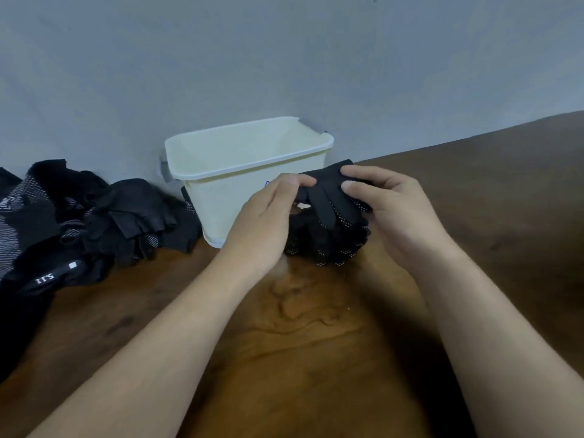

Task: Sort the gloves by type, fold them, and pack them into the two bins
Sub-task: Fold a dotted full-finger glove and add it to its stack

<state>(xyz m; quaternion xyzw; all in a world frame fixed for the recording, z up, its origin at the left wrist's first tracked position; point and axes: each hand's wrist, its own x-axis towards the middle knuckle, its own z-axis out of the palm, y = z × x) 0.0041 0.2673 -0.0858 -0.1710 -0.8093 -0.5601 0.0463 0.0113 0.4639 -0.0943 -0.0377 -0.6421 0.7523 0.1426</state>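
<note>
A black glove with white grip dots (328, 203) hangs above the wooden table in front of me, fingers pointing down. My left hand (268, 219) pinches its left edge and my right hand (392, 210) pinches its right side between thumb and fingers. More dotted black glove fabric (328, 245) lies bunched on the table just under it. A white plastic bin (249, 175) stands behind my hands against the wall; its visible inside looks empty. A heap of black and grey gloves (76, 222) lies at the left.
The brown wooden table (300, 327) stretches toward me and off to the right. A grey wall (284, 58) rises right behind the bin. Only one bin is in view.
</note>
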